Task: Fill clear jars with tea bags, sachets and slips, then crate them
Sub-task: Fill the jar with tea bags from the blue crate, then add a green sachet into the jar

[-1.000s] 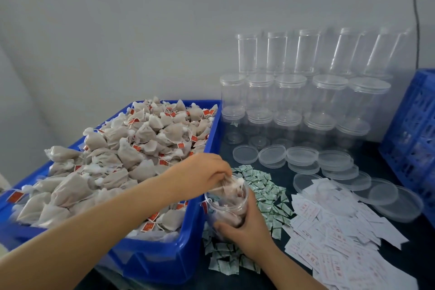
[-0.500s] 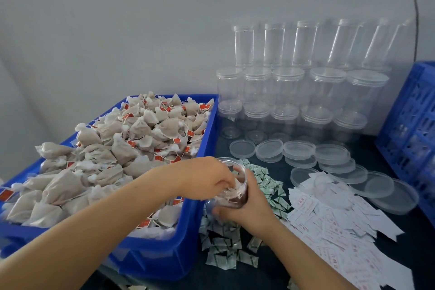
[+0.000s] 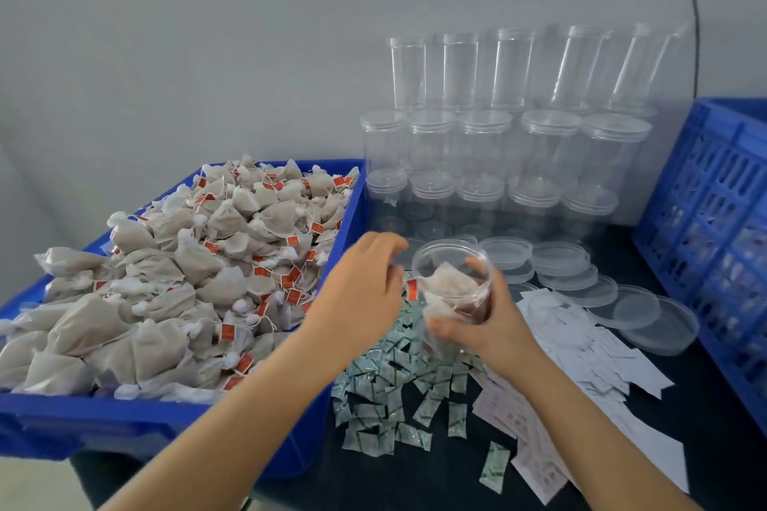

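My right hand grips a clear jar from below and the side, mouth tilted toward me, with tea bags inside. My left hand hovers just left of the jar's rim, fingers loosely curled and holding nothing. A blue bin heaped with beige tea bags with red tags fills the left. Green-and-white sachets lie scattered under my hands. White paper slips are spread to the right.
Stacked clear jars with lids stand against the back wall. Loose clear lids lie in front of them. A blue slatted crate stands at the right edge. The tabletop is dark.
My left hand has come out of the jar's mouth and drawn back to the left. My right hand has lifted and tilted the jar so its opening faces me.
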